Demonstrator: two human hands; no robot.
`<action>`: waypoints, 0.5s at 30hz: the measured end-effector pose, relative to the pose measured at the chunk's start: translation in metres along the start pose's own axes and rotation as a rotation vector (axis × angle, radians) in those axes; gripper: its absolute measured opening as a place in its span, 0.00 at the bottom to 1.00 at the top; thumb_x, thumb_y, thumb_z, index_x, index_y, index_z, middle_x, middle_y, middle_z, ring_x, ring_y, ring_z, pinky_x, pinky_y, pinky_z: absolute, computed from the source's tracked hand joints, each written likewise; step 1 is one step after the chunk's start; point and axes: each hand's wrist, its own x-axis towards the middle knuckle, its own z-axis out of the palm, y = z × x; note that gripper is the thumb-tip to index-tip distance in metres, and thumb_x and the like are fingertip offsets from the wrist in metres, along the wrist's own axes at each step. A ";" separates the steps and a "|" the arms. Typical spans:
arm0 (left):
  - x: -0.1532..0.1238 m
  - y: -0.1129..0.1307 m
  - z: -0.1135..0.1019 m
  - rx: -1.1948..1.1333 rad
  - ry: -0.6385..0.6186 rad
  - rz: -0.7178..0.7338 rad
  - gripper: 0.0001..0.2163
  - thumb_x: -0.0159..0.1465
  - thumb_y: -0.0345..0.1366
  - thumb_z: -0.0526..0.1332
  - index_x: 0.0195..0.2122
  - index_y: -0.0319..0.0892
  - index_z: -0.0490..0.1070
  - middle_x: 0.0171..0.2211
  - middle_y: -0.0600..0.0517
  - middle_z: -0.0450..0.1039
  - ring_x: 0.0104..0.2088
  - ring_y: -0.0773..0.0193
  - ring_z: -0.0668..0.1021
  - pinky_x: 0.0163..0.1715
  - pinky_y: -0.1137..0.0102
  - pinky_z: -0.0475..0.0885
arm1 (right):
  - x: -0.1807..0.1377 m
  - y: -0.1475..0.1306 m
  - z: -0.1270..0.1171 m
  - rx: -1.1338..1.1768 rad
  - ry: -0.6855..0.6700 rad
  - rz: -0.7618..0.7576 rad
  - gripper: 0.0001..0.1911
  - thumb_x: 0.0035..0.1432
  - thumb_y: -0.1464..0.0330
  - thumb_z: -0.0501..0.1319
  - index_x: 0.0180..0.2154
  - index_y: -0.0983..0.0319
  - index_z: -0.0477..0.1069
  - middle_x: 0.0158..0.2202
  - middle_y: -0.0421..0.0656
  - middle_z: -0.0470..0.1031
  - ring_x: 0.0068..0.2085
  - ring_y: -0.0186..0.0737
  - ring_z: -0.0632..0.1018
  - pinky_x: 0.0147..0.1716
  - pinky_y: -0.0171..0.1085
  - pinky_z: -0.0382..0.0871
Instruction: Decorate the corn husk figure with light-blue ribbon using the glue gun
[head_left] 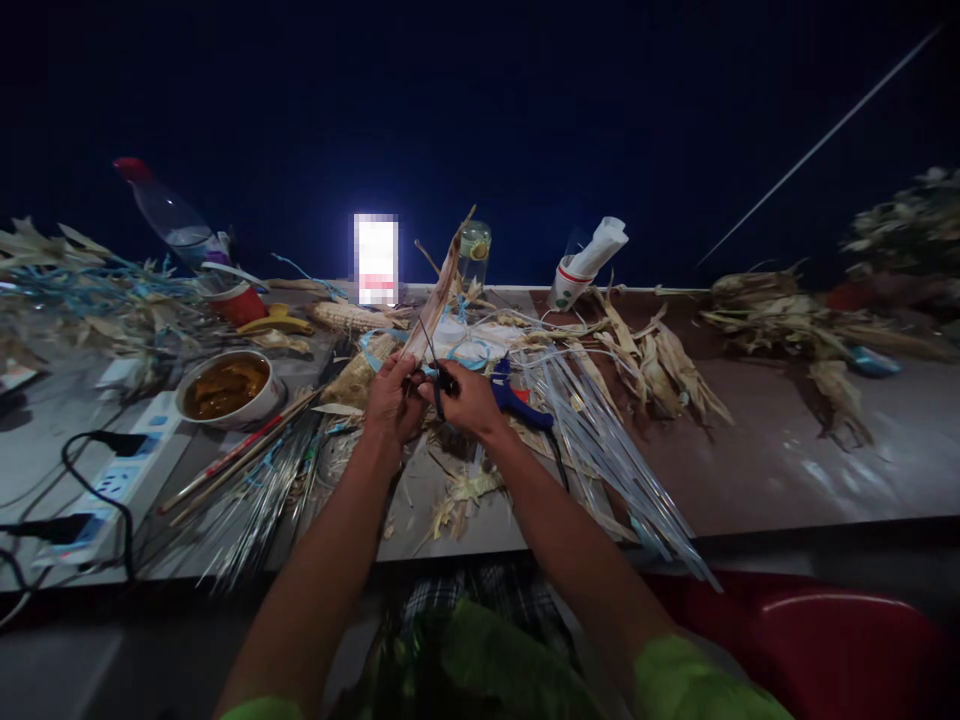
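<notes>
Pinched in the fingers of my left hand is a long dry corn husk, its tip pointing up and away from me. My right hand is closed around the black handles of a pair of scissors, whose thin dark blade reaches up beside the husk. The two hands almost touch. Just right of my right hand lies a blue glue gun. Under and around the hands are scraps of husk and light blue twine.
Clear glue sticks and dried husks spread to the right. Thin wires, a bowl of brown liquid and a power strip are on the left. Behind stand a lit screen, a glass jar and a paper cup.
</notes>
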 end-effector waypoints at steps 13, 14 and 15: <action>-0.007 0.003 0.008 0.030 0.037 -0.014 0.11 0.45 0.27 0.66 0.25 0.40 0.62 0.16 0.61 0.62 0.16 0.78 0.66 0.14 0.81 0.60 | 0.000 0.002 -0.001 -0.008 -0.027 -0.023 0.19 0.51 0.61 0.61 0.45 0.60 0.70 0.37 0.42 0.76 0.37 0.39 0.76 0.38 0.37 0.68; -0.007 0.002 0.008 0.025 0.033 -0.013 0.11 0.45 0.27 0.66 0.25 0.40 0.62 0.16 0.61 0.62 0.16 0.77 0.66 0.14 0.81 0.61 | 0.000 0.003 0.000 -0.006 -0.025 -0.024 0.19 0.51 0.61 0.61 0.45 0.60 0.69 0.37 0.42 0.76 0.36 0.39 0.76 0.37 0.36 0.68; -0.006 0.002 0.007 0.021 0.030 -0.010 0.11 0.45 0.27 0.66 0.25 0.40 0.62 0.16 0.61 0.63 0.16 0.77 0.66 0.14 0.81 0.61 | 0.000 0.004 0.000 -0.003 -0.024 -0.024 0.19 0.51 0.61 0.61 0.45 0.60 0.69 0.37 0.42 0.76 0.36 0.38 0.76 0.37 0.36 0.68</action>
